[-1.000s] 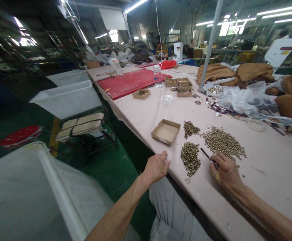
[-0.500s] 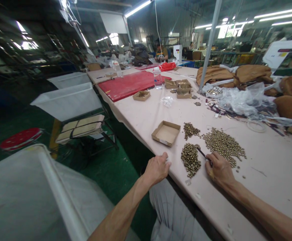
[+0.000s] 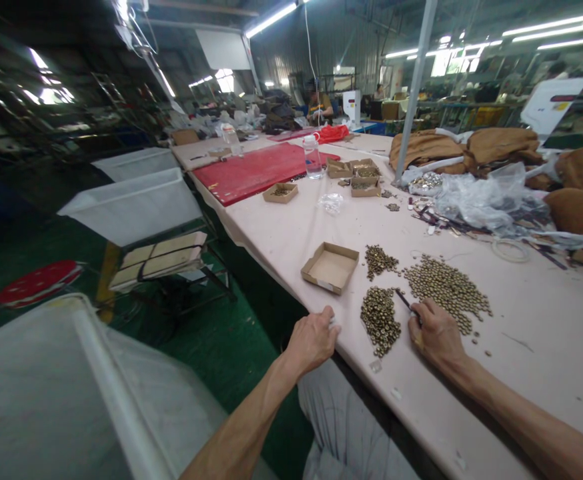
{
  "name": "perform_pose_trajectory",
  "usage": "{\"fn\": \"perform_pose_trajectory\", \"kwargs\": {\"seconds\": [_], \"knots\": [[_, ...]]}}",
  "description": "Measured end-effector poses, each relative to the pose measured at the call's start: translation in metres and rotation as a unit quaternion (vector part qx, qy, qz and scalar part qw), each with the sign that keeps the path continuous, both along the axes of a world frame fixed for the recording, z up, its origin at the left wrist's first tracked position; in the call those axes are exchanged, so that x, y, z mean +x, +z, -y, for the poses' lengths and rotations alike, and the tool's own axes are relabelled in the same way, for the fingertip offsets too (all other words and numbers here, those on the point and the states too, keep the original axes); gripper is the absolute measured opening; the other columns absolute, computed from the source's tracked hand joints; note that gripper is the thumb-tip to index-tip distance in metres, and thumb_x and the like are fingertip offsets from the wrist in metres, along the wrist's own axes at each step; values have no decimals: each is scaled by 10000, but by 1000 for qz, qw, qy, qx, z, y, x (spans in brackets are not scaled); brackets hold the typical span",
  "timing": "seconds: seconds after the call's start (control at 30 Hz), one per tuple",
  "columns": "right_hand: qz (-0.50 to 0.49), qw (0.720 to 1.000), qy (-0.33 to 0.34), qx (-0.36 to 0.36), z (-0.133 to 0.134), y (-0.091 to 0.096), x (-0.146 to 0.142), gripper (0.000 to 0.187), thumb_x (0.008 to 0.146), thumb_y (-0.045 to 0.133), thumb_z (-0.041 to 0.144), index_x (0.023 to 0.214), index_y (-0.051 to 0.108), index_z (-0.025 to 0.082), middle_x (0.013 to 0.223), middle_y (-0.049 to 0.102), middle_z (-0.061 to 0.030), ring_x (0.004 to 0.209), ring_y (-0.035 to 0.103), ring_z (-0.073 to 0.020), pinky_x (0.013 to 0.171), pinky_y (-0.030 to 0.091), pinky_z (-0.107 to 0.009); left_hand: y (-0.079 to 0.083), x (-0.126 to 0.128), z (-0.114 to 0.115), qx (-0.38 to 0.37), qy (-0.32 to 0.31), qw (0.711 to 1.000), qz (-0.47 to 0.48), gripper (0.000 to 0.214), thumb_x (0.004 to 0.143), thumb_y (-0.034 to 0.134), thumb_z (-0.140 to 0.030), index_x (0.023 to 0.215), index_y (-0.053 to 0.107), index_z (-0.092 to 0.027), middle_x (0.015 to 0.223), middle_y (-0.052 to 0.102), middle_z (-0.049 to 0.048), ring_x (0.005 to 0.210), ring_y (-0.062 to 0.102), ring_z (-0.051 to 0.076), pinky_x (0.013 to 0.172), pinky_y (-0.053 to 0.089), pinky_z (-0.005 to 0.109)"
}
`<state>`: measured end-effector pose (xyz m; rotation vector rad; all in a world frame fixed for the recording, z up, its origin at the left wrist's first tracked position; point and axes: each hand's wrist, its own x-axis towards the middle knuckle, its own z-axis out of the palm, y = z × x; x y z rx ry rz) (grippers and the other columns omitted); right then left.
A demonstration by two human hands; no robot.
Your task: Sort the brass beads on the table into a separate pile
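Observation:
My right hand is closed around a thin dark stick-like tool; its tip points at the gap between the heaps of small brass-coloured metal studs. The near heap of studs lies left of this hand, a smaller heap behind it, and a wide spread layer of studs to the right. At the table edge rests my left hand, fingers curled in, with a small pale bit at the fingertips that I cannot make out. Just beyond it stands a shallow cardboard box with a bare bottom.
On the pale-covered table are small cardboard boxes, a clear bottle, a red sheet, plastic bags and brown material. A metal pole rises there. White bins and a red stool stand left.
The tool tip has drawn back slightly from the near heap, with my right hand shifting a little. My left hand stays at the table edge. The view has turned very slightly.

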<state>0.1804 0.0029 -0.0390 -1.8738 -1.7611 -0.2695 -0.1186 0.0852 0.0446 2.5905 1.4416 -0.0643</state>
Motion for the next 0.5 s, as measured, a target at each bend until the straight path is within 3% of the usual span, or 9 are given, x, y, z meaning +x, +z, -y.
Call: {"fn": "perform_pose_trajectory", "kwargs": {"seconds": [0.5], "knots": [[97,995,-19,-16,-4,20,-13,91,826,523,107,842,594,162,875,530,-85,830,447,-200,783,337,-328,-2,-1,-3,0,4,1000,6,236,984,426,-413,1134,498,-246,962,725,76,890,708,257,745,449,317]]}}
